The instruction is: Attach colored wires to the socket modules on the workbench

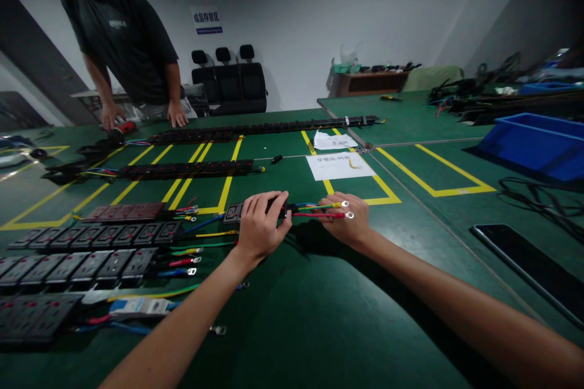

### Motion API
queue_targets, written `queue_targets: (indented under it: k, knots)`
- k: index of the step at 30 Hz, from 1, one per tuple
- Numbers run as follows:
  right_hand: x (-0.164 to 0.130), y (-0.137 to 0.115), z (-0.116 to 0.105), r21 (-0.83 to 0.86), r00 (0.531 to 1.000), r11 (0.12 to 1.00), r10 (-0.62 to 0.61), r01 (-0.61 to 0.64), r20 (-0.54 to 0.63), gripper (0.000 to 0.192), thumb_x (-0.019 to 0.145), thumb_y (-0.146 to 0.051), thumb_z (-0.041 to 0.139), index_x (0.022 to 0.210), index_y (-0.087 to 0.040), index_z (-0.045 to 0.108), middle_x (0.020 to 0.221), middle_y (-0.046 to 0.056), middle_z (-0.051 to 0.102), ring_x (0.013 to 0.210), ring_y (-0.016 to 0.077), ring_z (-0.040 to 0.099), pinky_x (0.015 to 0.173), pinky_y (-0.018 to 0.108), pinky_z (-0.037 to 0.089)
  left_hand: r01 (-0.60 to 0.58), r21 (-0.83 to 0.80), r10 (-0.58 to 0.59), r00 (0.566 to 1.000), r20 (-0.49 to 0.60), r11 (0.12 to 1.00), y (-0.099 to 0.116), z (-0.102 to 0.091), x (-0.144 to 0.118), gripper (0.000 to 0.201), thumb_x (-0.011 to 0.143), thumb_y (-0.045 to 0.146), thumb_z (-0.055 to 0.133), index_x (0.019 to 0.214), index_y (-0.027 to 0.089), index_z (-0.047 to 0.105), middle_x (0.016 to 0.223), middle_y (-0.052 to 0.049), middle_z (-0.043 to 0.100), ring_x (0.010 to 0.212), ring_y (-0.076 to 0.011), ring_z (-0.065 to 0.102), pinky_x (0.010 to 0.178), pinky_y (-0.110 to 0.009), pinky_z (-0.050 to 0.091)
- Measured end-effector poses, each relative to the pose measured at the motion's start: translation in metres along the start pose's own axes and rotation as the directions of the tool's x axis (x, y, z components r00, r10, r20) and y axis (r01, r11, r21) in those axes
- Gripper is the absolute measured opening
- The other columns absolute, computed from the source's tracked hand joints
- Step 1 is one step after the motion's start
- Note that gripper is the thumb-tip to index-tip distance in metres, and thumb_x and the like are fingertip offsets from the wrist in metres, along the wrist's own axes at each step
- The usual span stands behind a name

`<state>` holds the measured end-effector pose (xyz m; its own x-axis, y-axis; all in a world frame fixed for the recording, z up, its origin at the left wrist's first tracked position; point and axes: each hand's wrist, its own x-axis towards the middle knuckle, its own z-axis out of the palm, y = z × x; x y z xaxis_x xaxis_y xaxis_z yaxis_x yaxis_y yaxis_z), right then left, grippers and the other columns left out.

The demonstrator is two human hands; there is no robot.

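Observation:
My left hand point(261, 226) grips a black socket strip point(233, 213) lying on the green table, fingers curled over its right end. My right hand point(347, 222) pinches the strip's coloured wires point(319, 210), red, blue and yellow-green, each ending in a metal ring terminal point(349, 215). Both hands meet near the table's middle, just in front of a yellow floor-tape line.
Rows of black socket modules with wire tails point(91, 255) fill the left. Longer black strips point(187, 169) lie farther back. A person in a dark shirt point(125, 42) leans on the far left edge. Paper labels point(338, 165), a blue bin point(533, 144), cables point(542, 203) and a dark flat panel point(529, 267) sit right.

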<state>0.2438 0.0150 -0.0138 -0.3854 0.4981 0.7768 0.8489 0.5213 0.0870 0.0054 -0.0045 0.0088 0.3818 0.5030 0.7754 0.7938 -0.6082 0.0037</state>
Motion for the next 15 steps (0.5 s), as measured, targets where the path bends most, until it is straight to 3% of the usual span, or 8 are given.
queue_targets:
  k: [4, 9, 15]
  knots:
    - [0.002, 0.006, -0.003, 0.044, 1.0, 0.999, -0.027, 0.026, 0.015, 0.025, 0.093, -0.024, 0.06, 0.069, -0.022, 0.066, 0.062, 0.001, 0.06, 0.064, 0.0163, 0.048, 0.059, 0.031, 0.027, 0.005, 0.012, -0.005, 1.0, 0.017, 1.0, 0.001, 0.0, -0.002, 0.034, 0.098, 0.028, 0.059, 0.128, 0.014, 0.067, 0.117, -0.014, 0.072, 0.108, -0.028, 0.066, 0.095, -0.044, 0.051]
    - [0.005, 0.021, -0.007, 0.142, 0.996, 0.987, -0.078, 0.07, 0.052, 0.017, 0.098, -0.031, 0.061, 0.093, -0.02, 0.073, 0.079, 0.005, 0.069, 0.075, 0.0189, 0.053, 0.062, 0.03, 0.034, 0.023, 0.034, -0.024, 1.0, 0.015, 0.999, -0.001, 0.001, -0.004, 0.036, 0.098, 0.029, 0.06, 0.129, 0.014, 0.066, 0.119, -0.014, 0.072, 0.11, -0.0282, 0.066, 0.096, -0.044, 0.05]
    - [0.004, 0.024, -0.006, 0.191, 1.0, 0.981, -0.029, 0.029, 0.001, 0.027, 0.101, -0.038, 0.059, 0.082, -0.021, 0.07, 0.073, 0.005, 0.067, 0.069, 0.0186, 0.051, 0.06, 0.031, 0.033, 0.008, 0.038, -0.009, 1.0, 0.016, 0.999, -0.004, 0.001, -0.004, 0.036, 0.098, 0.028, 0.06, 0.13, 0.014, 0.066, 0.119, -0.015, 0.071, 0.111, -0.0281, 0.066, 0.097, -0.045, 0.05]
